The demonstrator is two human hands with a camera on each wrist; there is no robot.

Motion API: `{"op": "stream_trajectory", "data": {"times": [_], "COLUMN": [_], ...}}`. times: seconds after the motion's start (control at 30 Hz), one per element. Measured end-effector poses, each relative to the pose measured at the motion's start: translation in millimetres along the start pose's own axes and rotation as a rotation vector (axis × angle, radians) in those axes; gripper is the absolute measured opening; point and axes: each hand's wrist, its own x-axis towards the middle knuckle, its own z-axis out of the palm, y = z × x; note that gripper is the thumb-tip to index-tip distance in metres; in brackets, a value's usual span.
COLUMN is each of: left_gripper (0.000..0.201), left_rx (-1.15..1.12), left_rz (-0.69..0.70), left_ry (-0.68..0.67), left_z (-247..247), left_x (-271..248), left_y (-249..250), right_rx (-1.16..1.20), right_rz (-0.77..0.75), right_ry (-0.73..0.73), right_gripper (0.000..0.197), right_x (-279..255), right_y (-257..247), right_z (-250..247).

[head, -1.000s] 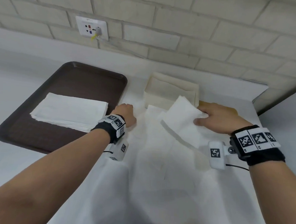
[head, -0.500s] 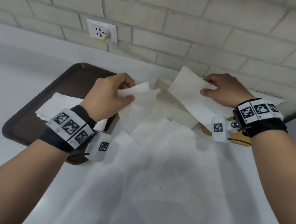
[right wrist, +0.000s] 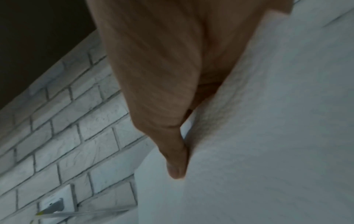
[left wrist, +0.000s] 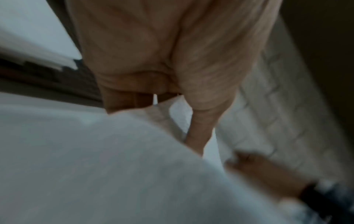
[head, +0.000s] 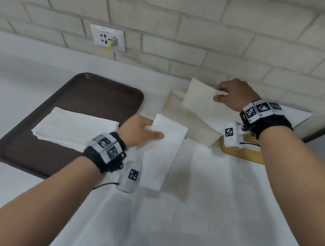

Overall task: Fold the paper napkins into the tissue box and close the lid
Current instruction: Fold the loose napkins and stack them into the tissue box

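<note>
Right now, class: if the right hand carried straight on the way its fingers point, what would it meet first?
The right hand points left; beyond the napkin it pinches, the way looks free above the tissue box, though depth is unclear.

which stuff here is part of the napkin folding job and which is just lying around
Part of the job:
- napkin in left hand
- napkin in right hand
- napkin stack on the brown tray
- tissue box
- wooden lid

Just lying about:
- wall socket
- white table cover
</note>
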Motion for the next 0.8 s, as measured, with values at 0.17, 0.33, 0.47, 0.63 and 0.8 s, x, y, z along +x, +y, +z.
{"op": "stream_trajectory", "data": {"times": [0.17,0.33,0.47,0.63,0.8], "left_gripper": [0.051,0.045,0.056,0.037,0.021], "left_rx": [0.322,0.483,0.5,0.516,0.456], "left_rz": [-0.149,-0.134,-0.13,-0.118,-0.032], "left_ry": [0.068,0.078,0.038,-0.005,0.081], "left_z": [25,31,26,23,22], "left_x": [34,43,46,43,38], "left_y": [-41,-46,-43,-36,-39], "right_rx": [0.084,0.048,-0.086,-0.014,0.058], "right_rz": [-0.138,-0.132,-0.069,-0.135,-0.199], "right_ry": [-0.068,-0.17,-0.317,-0.348,-0.406], "right_gripper": [0.026,0.031,0.047,0.036,0.024], "right_x": [17,36,44,50,50], "right_y": [-21,-17,1,8,5], "right_z": [-6,14,28,31,27]}}
